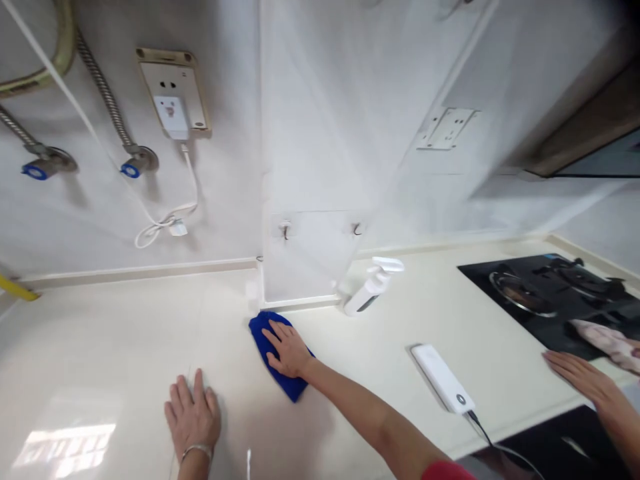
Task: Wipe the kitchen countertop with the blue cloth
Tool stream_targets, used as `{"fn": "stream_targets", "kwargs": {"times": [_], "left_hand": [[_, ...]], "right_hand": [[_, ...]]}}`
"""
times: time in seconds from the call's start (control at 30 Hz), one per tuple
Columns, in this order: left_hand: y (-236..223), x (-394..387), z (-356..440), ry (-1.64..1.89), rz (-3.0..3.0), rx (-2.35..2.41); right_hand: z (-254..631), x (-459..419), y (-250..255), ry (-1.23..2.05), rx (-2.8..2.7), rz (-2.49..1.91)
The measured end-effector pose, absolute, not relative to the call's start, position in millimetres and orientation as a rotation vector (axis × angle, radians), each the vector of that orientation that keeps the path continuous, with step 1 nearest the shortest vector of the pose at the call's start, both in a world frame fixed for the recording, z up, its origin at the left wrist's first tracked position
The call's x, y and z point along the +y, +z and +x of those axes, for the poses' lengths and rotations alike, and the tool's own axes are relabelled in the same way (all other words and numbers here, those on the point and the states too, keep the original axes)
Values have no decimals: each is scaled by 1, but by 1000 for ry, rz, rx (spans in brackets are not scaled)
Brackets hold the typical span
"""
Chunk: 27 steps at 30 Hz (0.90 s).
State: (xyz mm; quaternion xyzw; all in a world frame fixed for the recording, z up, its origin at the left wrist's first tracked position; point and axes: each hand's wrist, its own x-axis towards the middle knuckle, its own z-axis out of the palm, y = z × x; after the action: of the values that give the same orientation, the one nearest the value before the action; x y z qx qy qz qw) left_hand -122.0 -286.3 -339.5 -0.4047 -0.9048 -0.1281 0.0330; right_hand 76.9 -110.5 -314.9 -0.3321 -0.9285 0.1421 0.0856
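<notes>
My right hand (287, 350) lies flat, fingers spread, on a blue cloth (260, 329) on the cream counter (100, 347). The cloth sits close to the foot of a white wall column. My left hand (193, 417), with a bracelet at the wrist, rests palm down and open on the bare counter to the left of the cloth. It holds nothing.
A white spray bottle (370, 290) lies by the column. To the right lie a white slab-shaped device (443, 379) with a black cable and a black gas hob (555, 300). Another person's hand (580, 377) rests at the hob's edge. Wall sockets (175, 93) and blue-handled valves (133, 167) are on the wall.
</notes>
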Motion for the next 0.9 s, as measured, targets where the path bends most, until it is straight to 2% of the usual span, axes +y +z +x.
{"fn": "stream_targets", "kwargs": {"times": [0.27,0.43,0.73,0.9], "left_hand": [[-338,-283,-123,-433,-1257,-2795],[-335,-280,-121,-437,-1250,-2805],[-336,-279,-119,-448,-1253,-2789],[-340,-281,-120,-461,-1236,-2786]], "right_hand": [[173,-83,-324,247,-2489,-1547],[200,-77,-335,123,-2278,-1802],[143,-68,-330,55,-1884,-2168],[74,-85,-327,70,-2056,-2106]]}}
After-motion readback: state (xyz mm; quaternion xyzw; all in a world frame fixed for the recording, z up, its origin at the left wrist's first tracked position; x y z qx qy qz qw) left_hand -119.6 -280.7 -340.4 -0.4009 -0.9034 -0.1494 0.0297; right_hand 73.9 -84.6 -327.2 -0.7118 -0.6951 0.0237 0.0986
